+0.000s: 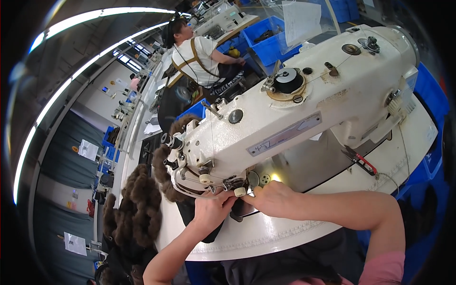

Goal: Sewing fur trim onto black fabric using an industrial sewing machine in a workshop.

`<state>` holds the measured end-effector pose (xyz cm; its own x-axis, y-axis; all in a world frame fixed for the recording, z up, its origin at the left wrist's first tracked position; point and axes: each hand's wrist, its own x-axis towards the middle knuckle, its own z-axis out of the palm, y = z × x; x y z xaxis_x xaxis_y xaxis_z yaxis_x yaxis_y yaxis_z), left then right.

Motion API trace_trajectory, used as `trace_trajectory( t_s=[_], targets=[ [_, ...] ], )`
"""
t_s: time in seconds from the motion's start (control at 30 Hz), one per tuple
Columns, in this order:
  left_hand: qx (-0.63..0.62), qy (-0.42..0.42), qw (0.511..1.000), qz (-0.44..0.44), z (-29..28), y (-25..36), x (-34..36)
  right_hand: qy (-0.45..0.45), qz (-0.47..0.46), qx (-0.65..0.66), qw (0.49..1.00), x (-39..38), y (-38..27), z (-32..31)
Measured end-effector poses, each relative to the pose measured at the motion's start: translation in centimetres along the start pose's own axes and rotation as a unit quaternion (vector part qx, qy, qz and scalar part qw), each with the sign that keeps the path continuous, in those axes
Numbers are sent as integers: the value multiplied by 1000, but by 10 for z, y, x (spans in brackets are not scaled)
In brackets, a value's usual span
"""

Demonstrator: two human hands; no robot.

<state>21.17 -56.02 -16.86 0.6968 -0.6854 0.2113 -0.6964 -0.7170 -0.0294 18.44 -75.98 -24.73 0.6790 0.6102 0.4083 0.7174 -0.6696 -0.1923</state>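
A white sewing machine [223, 137] stands across the middle, its needle end over my hands. Black fabric [187, 211] lies on the machine bed, and brown fur trim [164, 166] bunches behind the machine's head. Left of the needle, my left hand [211, 209] is closed, with its fingers pinching the black fabric. My right hand [273, 199] is on the other side, fingers curled in, its fingertips on the fabric's edge by the presser foot. The machine's head partly hides the fingertips and the needle.
Red-handled thread snips [360, 160] lie on the white table [266, 235], right of the metal bed plate. A pile of brown fur trim [137, 204] sits at the table's left. Blue bins [266, 38] stand behind. Farther back, a person [204, 59] sits at another station.
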Motion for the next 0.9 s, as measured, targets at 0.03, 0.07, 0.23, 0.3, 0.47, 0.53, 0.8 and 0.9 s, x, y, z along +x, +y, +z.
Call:
trace_trajectory(
  t_s=[0.03,0.07,0.23,0.3,0.47,0.53,0.8,0.9],
  targets=[
    [-22,7,999,-22,0,2,0,-5,-2,0,1000,0,0,0],
    [-45,15,998,-45,-1,3,0,-11,-3,-1,1000,0,0,0],
    [-35,-69,992,-100,-6,4,9,-33,-3,13,999,0,3,-4],
    [-50,-103,985,-126,-7,5,8,-33,0,17,999,-2,1,-4],
    [-45,-70,994,-69,3,6,3,-30,9,26,999,-4,-1,1],
    [-23,-42,998,-32,9,8,-3,-22,2,16,1000,-1,0,1],
    [-33,-41,998,-38,4,9,1,-20,14,22,999,-4,0,-5],
    [-44,-57,996,-60,2,9,3,-5,24,33,999,-4,0,-4]
  ],
)
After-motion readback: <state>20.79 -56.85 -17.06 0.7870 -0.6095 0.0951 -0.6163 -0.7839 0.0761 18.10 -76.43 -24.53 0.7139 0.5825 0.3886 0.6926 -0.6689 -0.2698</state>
